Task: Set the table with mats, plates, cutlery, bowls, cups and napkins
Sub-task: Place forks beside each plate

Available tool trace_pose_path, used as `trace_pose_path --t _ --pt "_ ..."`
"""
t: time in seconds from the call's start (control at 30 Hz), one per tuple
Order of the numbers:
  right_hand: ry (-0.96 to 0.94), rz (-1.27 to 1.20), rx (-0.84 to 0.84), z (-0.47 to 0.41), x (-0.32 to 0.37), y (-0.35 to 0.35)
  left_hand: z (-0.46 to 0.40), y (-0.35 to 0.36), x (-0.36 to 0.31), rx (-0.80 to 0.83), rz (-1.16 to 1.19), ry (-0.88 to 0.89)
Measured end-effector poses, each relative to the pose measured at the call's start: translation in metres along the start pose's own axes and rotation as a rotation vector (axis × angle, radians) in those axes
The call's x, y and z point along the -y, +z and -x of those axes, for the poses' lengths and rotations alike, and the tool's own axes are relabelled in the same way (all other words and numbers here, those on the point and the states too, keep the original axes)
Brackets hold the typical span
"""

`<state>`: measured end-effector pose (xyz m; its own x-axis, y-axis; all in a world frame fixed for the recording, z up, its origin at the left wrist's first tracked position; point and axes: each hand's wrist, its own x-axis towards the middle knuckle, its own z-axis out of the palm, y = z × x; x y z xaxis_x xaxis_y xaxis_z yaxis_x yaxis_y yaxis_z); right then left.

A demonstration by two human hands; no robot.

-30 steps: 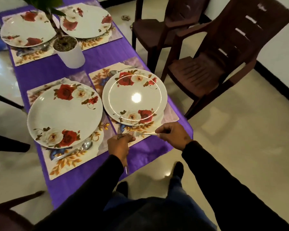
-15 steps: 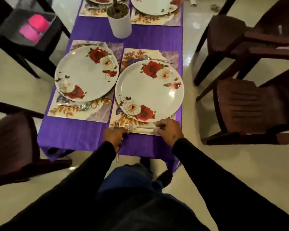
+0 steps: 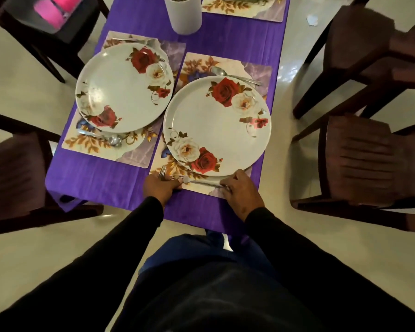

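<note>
From the head camera we see our right hand (image 3: 241, 194) pinching the handle end of a fork (image 3: 203, 182) that lies along the near strip of the mat (image 3: 261, 70), just below the rim of the near plate (image 3: 216, 127). Our left hand (image 3: 159, 186) is curled round more forks (image 3: 163, 173), whose tines stick up past the knuckles, and its fingertips seem to touch the laid fork's head. We judge this step to be laying the fork. To do it well, we keep it flat on the mat, parallel to the mat's near edge and just clear of the plate, then release it without dragging. A spoon (image 3: 235, 76) already lies on the far strip. The left plate (image 3: 124, 88) has a spoon by its near side and what looks like a fork beyond it.
</note>
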<state>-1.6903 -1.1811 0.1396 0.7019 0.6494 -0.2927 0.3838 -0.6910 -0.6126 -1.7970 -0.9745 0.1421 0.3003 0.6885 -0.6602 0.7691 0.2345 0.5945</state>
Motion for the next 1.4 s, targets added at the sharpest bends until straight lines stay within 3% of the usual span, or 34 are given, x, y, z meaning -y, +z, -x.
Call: trace_pose_path --t 0.63,0.77,0.87,1.0,1.13,1.4 --pt "-0.082 -0.021 0.099 -0.009 -0.010 -0.013 0.008 0.014 0.005 -0.148 0.195 -0.154" --pt "-0.079 -0.056 0.019 -0.007 -0.007 -0.021 0.012 0.017 -0.007 -0.371 0.229 -0.130" --pt "0.030 -0.177 -0.150 -0.014 0.000 -0.037 0.019 0.028 -0.026 -0.379 0.179 -0.008" --pt "0.335 -0.401 -0.337 -0.036 0.004 -0.065 0.014 0.038 -0.046 -0.314 0.124 0.032" --pt "0.560 -0.464 -0.266 -0.057 -0.008 -0.081 0.008 0.036 -0.055 -0.319 -0.013 0.002" --pt "0.611 -0.587 -0.224 -0.056 -0.009 -0.080 0.002 0.029 -0.051 -0.300 -0.015 -0.041"
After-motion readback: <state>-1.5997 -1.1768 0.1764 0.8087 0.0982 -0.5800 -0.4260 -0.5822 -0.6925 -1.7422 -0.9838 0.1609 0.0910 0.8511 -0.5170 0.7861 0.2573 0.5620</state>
